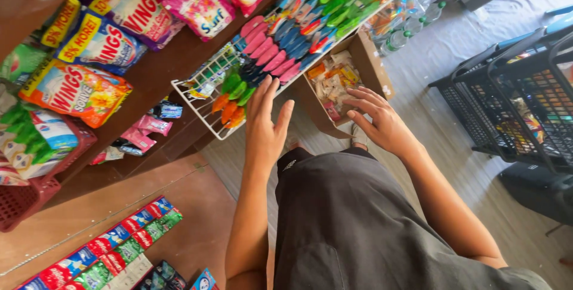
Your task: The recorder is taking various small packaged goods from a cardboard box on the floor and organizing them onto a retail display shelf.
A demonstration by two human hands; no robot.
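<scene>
My left hand is raised with its fingers spread and holds nothing. It hovers just below a white wire rack filled with rows of pink, blue, green and orange sachets. My right hand is also open, fingers apart, over the near edge of a cardboard box holding small yellow and red packets. Neither hand touches anything that I can see.
Wooden shelves on the left carry big detergent bags and a red basket. Strips of sachets lie on a lower brown surface. Black crates stand at the right. Plastic bottles sit beyond the box.
</scene>
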